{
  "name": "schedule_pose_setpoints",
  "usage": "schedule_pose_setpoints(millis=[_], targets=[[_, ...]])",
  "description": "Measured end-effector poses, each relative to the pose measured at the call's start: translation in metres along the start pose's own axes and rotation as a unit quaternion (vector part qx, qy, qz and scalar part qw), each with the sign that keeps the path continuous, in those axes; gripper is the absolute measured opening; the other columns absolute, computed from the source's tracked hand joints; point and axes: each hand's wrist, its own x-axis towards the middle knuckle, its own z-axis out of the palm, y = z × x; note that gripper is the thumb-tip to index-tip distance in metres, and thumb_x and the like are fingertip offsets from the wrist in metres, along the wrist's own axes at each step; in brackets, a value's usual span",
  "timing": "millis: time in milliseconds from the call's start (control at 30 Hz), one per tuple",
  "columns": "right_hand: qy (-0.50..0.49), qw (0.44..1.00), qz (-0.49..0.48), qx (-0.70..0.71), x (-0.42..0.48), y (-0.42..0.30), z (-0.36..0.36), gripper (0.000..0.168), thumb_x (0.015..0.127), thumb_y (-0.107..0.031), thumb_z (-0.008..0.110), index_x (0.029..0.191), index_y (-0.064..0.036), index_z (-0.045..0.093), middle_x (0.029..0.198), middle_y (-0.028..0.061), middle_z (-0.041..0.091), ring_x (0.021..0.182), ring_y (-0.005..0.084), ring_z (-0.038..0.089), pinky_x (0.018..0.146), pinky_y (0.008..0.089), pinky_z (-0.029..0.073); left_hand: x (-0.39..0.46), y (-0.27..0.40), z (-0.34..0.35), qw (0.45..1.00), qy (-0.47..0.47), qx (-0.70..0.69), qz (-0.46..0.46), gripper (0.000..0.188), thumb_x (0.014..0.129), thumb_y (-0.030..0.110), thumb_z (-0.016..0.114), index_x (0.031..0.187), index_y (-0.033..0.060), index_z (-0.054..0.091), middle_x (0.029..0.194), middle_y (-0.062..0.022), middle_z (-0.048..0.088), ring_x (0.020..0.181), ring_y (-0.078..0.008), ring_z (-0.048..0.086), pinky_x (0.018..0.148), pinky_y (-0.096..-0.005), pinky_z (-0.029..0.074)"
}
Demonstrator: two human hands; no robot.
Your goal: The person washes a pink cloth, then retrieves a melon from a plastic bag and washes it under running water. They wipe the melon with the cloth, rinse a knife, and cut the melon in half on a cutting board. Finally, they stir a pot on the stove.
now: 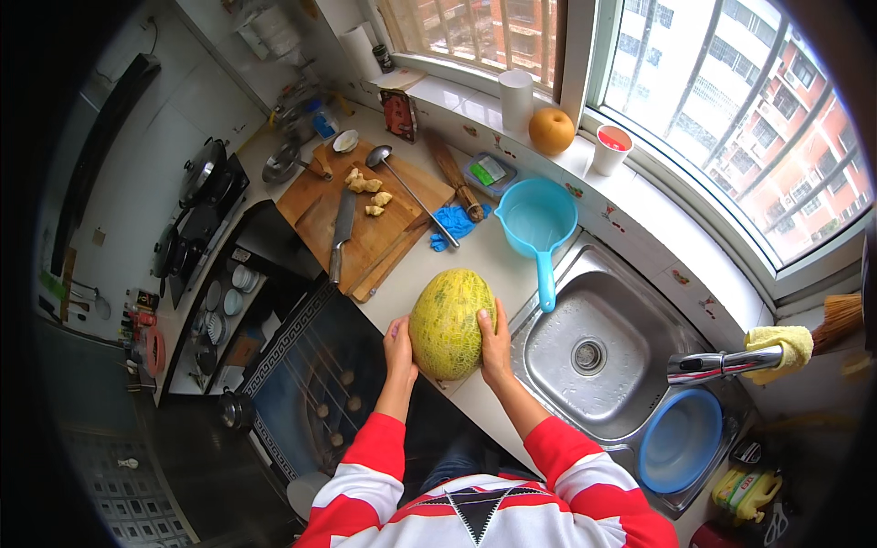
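A yellow-green netted melon (452,324) is held between both palms at the counter's front edge. My left hand (399,348) grips its left side, and my right hand (496,340) presses on the right side with the thumb on the rind. Beyond it lies a wooden cutting board (404,181) with a kitchen knife (342,229), several pieces of ginger root (363,181) and a metal ladle (404,185) whose handle extends past the board. A light-blue plastic dipper (538,219) stands right of the board, its handle towards the sink. Whether the melon touches the counter cannot be told.
To the right is a stainless steel sink (582,383) with a chrome faucet (719,364) and a blue basin (682,442). Blue gloves (452,222) lie by the board. A round orange-brown fruit (551,131) and a paper cup (611,151) stand on the windowsill. A gas stove (205,212) is at left.
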Motion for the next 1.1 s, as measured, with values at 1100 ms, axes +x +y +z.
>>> schedule_pose_setpoints(millis=[1100], targets=[[-0.178, 0.795, -0.41, -0.411, -0.036, -0.016, 0.023, 0.047, 0.077, -0.022, 0.062, 0.122, -0.013, 0.052, 0.136, 0.0133, 0.039, 0.123, 0.0343, 0.039, 0.104, 0.0478, 0.025, -0.036, 0.038, 0.014, 0.888, -0.085, 0.328, 0.31, 0.055, 0.099, 0.039, 0.018, 0.132, 0.0016, 0.041, 0.141, -0.0161, 0.033, 0.132, -0.0276, 0.026, 0.108, -0.0377, 0.018]])
